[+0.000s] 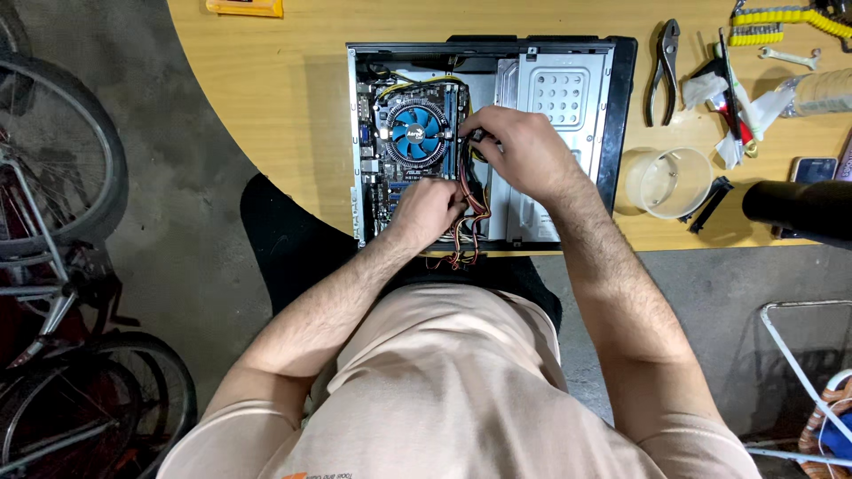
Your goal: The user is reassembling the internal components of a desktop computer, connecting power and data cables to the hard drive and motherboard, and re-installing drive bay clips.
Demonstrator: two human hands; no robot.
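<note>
Two bare hands are deep inside an open desktop computer case (568, 98), which lies flat on its side on a light wooden table (284, 80). Over on the motherboard sits a round blue cooler fan (414, 133) with a ring of metal fins around it, and both hands are working just to its right. Right hand (519, 142) is up top, fingers bunched and pinching a small dark connector (477, 136) right beside the fan's edge. Left hand (429, 208) is lower down, near the case's front edge, curled around a bundle of red, yellow and black wires (470, 208); those wires run from between the two hands and spill out over the table edge. How hard the left hand is squeezing, I cannot tell, but the fingers are wrapped on the bundle. Behind the right hand, the grey perforated drive cage (559, 93) fills the right part of the case.

Off to the right on the table, well apart from the case: a pair of pliers (664, 75) lying lengthwise, and just below them a clear round plastic cup (667, 182) on its base. Further right, a crumpled white cloth (706, 89), a small spanner (790, 58), and a yellow strip of screwdriver bits (772, 18) at the top edge. On the far left, bicycle wheels (62, 160) stand on the concrete floor.
</note>
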